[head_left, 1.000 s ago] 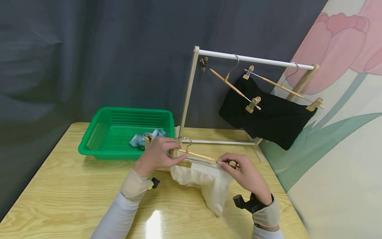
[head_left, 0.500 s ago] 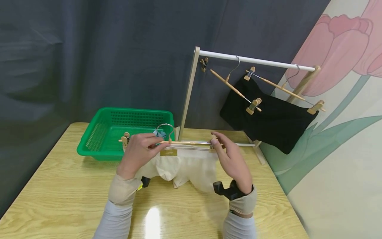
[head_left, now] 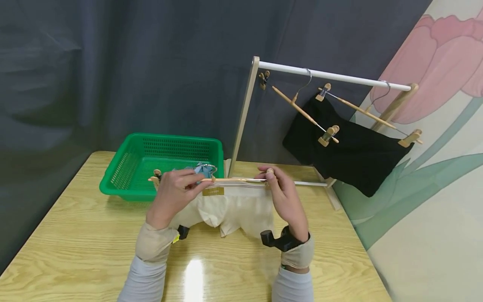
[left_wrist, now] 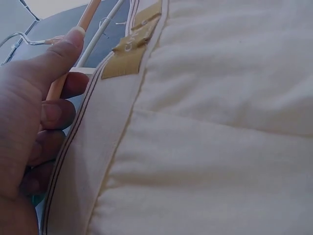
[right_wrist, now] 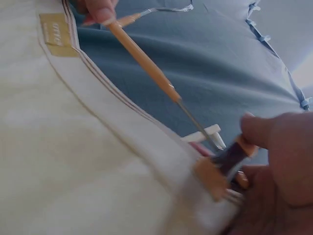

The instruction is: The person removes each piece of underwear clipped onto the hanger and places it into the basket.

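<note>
My left hand [head_left: 171, 195] grips the wooden bar [left_wrist: 88, 17] of a clip hanger, thumb and fingers curled round it near the metal hook [head_left: 214, 170]. Below the bar hang cream shorts [head_left: 245, 205] with a striped waistband and a tan label [right_wrist: 58, 35]. At the hanger's right end, my right hand [head_left: 284, 195] pinches the wooden clip [right_wrist: 212, 178] between thumb and fingers. The jaws of this clip lie over the waistband corner in the right wrist view. The other clip [head_left: 156, 174] shows left of my left hand, its lower part hidden.
A green basket [head_left: 117, 157] with blue cloth [head_left: 203, 170] inside stands behind my left hand. The rack's white rail [head_left: 351, 77] carries a bare clip hanger [head_left: 296, 107] and another hanger with a black garment [head_left: 347, 151]. A painted wall [head_left: 434, 209] borders the table's right side.
Both hands and the hanger with the shorts have moved left, and the bar has levelled out. My right hand has shifted onto the right clip. In the last half second little has moved.
</note>
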`<state>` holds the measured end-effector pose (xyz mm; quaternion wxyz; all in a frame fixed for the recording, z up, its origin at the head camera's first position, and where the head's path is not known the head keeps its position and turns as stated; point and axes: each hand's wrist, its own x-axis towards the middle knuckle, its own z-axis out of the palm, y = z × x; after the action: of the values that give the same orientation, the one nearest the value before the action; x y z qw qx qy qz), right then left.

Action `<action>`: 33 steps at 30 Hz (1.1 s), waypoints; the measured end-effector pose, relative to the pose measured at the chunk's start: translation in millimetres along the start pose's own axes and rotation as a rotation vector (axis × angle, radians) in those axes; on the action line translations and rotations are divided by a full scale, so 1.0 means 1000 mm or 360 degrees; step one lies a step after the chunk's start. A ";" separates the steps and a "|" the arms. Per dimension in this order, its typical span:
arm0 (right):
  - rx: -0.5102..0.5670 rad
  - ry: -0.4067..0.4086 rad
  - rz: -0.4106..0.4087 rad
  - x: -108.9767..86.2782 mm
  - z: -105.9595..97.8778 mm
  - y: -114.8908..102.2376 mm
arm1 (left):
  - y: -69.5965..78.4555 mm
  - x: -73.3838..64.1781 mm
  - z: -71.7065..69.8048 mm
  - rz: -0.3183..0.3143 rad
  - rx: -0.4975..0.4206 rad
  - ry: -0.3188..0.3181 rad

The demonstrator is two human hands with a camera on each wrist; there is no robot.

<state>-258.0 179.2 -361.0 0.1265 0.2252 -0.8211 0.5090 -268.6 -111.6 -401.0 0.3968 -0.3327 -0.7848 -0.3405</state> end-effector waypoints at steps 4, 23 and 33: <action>0.0119 0.0172 -0.0073 0.002 0.006 0.000 | 0.001 -0.001 0.002 -0.0012 -0.0030 0.0005; 0.0288 0.0307 -0.0223 0.009 0.017 0.008 | -0.003 -0.002 -0.002 -0.0036 -0.0018 0.0034; 0.0197 0.0274 -0.0043 0.010 0.017 0.012 | -0.006 0.000 0.005 0.0004 -0.0014 0.0015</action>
<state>-272.8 166.5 -373.4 0.1892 0.1993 -0.7710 0.5745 -275.2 -110.4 -405.1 0.3994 -0.3337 -0.7810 -0.3451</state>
